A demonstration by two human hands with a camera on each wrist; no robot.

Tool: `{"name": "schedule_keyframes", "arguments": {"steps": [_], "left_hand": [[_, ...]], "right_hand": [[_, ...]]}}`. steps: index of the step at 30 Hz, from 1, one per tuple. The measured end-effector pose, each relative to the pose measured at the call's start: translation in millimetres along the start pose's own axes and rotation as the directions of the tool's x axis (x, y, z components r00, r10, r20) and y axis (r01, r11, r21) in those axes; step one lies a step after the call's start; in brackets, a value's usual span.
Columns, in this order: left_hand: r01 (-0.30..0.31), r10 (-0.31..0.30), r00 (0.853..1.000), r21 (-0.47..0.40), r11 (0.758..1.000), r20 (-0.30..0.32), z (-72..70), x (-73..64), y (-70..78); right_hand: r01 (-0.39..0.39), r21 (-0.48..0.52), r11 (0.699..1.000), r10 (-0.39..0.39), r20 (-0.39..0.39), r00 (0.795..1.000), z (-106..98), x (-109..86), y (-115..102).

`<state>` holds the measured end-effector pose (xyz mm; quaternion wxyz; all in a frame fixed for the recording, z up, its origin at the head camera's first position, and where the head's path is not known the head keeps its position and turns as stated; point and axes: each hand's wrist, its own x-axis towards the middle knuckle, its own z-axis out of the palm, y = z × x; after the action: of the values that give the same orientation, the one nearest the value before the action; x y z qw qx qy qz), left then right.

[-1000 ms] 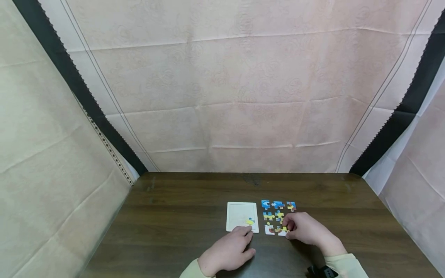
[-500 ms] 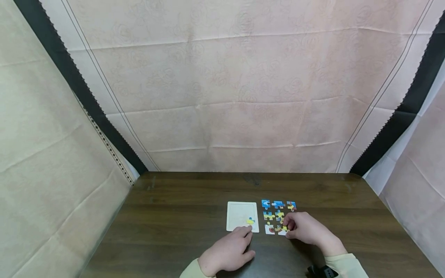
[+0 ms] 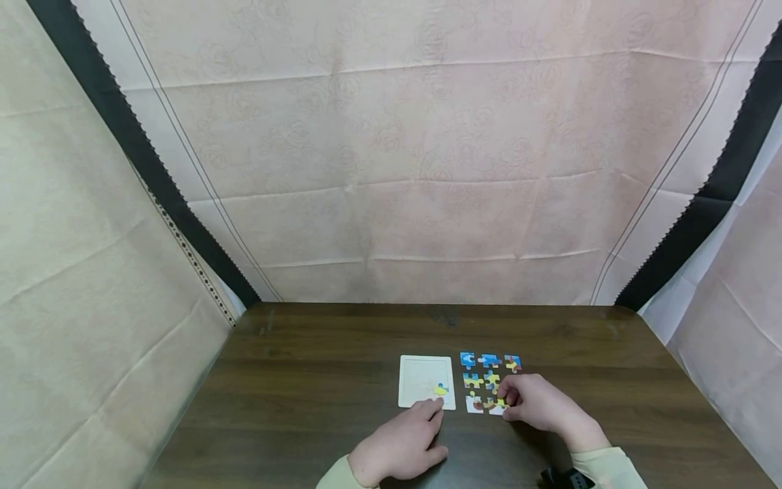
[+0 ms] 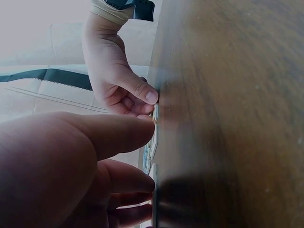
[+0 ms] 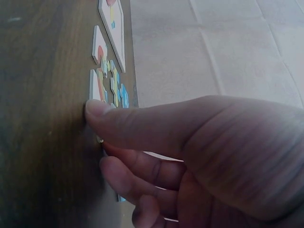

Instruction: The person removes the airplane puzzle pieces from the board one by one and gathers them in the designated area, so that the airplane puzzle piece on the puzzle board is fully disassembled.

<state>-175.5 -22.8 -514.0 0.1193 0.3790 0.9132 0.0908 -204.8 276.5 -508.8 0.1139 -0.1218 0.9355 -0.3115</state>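
Note:
My left hand lies with fairly straight fingers on the near edge of a white puzzle tray. One yellow-and-blue puzzle piece sits inside that tray near its lower right. To the right, my right hand pinches a white-bottomed puzzle piece at the near right corner of a group of loose pieces. In the right wrist view the thumb presses on the edge of this piece, with the fingers curled behind; the hand hides part of it.
Other loose puzzle pieces lie in rows beside the tray, among them a blue piece, a red-and-blue piece and a white one. The brown wooden table ends at a pale cloth wall behind.

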Motion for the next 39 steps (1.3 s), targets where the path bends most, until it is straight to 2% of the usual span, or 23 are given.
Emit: {"name": "schedule_keyframes", "arguments": {"steps": [11,26,31,39], "left_hand": [[-0.002,0.002,1.000,-0.003,1.000,0.019,-0.5,0.6,-2.2],[-0.020,0.020,1.000,0.027,0.999,-0.001,-1.7,-1.7,-0.5],[-0.016,0.015,1.000,0.030,0.999,0.015,-2.3,-2.0,0.7],[-0.025,0.023,0.999,0.046,0.999,0.047,-4.0,-4.8,1.3]], "right_hand": [[-0.005,-0.013,1.000,0.005,-0.007,1.000,1.4,0.6,0.1],[-0.017,-0.010,1.000,0.016,-0.011,1.000,0.9,0.4,0.5],[-0.024,-0.027,0.999,0.023,-0.027,0.999,-0.3,-0.1,-1.5],[0.055,-0.046,0.997,-0.058,-0.065,0.996,6.3,7.6,-16.1]]}}
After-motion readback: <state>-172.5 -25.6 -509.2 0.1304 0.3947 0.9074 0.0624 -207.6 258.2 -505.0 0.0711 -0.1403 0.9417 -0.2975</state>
